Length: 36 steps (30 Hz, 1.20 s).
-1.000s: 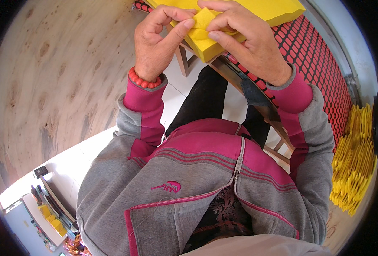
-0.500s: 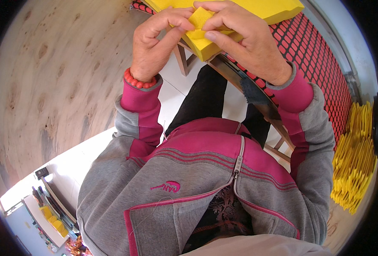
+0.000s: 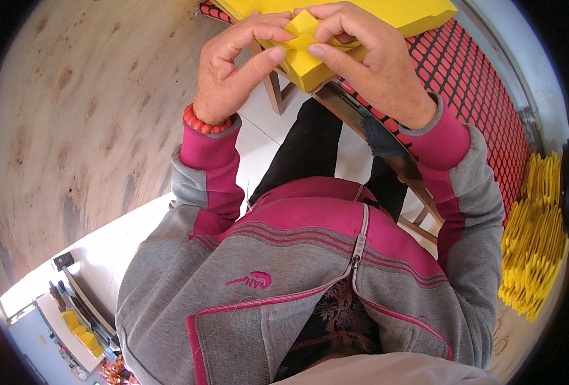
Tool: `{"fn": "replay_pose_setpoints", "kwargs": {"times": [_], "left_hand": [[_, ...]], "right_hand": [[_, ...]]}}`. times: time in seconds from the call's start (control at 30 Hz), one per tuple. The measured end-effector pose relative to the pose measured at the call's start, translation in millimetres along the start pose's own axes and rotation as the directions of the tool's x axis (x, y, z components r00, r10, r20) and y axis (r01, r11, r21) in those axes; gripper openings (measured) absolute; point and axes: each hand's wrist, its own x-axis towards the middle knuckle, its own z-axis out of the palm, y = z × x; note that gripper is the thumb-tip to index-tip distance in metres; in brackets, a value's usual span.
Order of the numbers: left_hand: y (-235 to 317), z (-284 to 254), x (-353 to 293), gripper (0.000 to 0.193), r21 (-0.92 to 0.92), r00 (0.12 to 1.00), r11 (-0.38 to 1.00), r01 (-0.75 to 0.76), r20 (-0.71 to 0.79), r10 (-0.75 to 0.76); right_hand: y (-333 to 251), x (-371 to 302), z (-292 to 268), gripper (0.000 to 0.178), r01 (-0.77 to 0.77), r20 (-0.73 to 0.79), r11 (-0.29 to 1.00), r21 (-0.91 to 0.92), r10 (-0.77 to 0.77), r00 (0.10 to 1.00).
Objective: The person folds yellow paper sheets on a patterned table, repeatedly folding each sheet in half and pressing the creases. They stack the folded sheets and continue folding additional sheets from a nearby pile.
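A small piece of folded yellow paper (image 3: 302, 25) is between my two hands, over the near corner of a thick yellow paper stack (image 3: 308, 76). A pointed flap of it stands up at the far side. My left hand (image 3: 230, 67), with a red bead bracelet at the wrist, has its fingers at the paper's left edge and its thumb spread below them. My right hand (image 3: 377, 61) pinches the right side, thumb and forefinger near the middle fold. The fingers partly cover the paper, so its full shape is hidden.
A red and black patterned cloth (image 3: 470, 83) covers the table on the right. Many folded yellow pieces (image 3: 533, 237) are piled at the far right. A wooden board (image 3: 79, 128) fills the left side. My legs are below the table edge.
My left thumb has moved away from the fold and down, widening the gap to its fingers. The left hand has shifted slightly left. My right hand stays on the paper nearly unmoved.
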Motion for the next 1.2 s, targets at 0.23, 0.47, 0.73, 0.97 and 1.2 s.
{"fn": "replay_pose_setpoints", "kwargs": {"times": [0.23,0.47,0.73,0.97,1.2], "left_hand": [[4,4,3,0.015,-0.035,0.997,0.997,0.073,-0.033,-0.075],[-1,3,0,0.014,-0.045,0.994,0.994,0.102,-0.036,-0.104],[-5,2,-2,0.022,0.222,0.999,0.974,-0.032,0.014,0.030],[-11,9,0,0.011,0.083,0.987,0.995,0.056,-0.153,-0.043],[-8,16,1,0.009,0.157,0.980,0.987,-0.042,-0.187,0.071]], "right_hand": [[-1,0,0,0.010,-0.029,0.007,1.000,-0.008,0.029,1.000],[-2,1,-2,0.010,-0.026,0.023,0.999,0.026,0.026,0.999],[-1,5,-16,0.014,-0.122,-0.042,0.982,0.141,0.129,0.991],[-75,-53,-31,0.011,-0.045,0.036,0.994,-0.095,0.048,0.998],[-48,-190,11,0.025,-0.378,0.317,0.770,-0.514,0.580,0.750]]}}
